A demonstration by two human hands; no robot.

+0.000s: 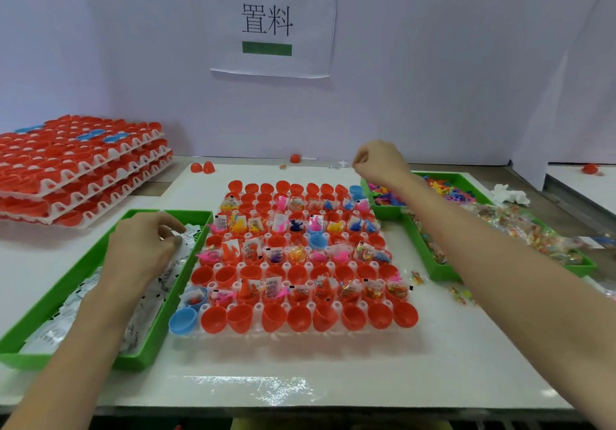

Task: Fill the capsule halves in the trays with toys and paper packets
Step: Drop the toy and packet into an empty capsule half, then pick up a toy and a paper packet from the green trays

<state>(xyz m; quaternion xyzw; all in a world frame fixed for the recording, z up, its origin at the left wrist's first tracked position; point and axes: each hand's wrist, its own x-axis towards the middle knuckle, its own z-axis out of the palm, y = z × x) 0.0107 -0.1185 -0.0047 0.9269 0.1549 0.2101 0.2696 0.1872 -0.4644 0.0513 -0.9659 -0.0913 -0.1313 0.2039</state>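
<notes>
Dozens of capsule halves (273, 316) stand mouth-up in a white pegged tray (337, 305) at the middle of the table (300, 373). They are mostly red, with a few blue. The nearest row is empty, and behind it filled and empty rows roughly alternate to the far edge.

The halves look like thin, stiff plastic cups. They are probably very light and only loosely seated, so a knock could tip one; better to drop things in from above than to grip them.

To the near left, a green bin (156, 329) holds the paper packets (143, 316), small, flat and white with black marks. They look flimsy and likely to cling together, so pinching a single edge seems best. The left hand (143, 249) is down in that bin, fingers curled, thumb and forefinger pinching at packets.

On the right, two more green bins (443, 274) hold the toys (386, 193), tiny bright figures, some loose and some in clear crinkly wrap. They are probably light and slightly slippery.

The right hand (380, 163) hovers beyond the tray's far right corner, curled into a loose fist. Whether it holds anything cannot be told.

Farther back are a stack of trays (76, 169) at the left, stray red halves (208, 167), and a paper sign (270, 23) on the wall.
</notes>
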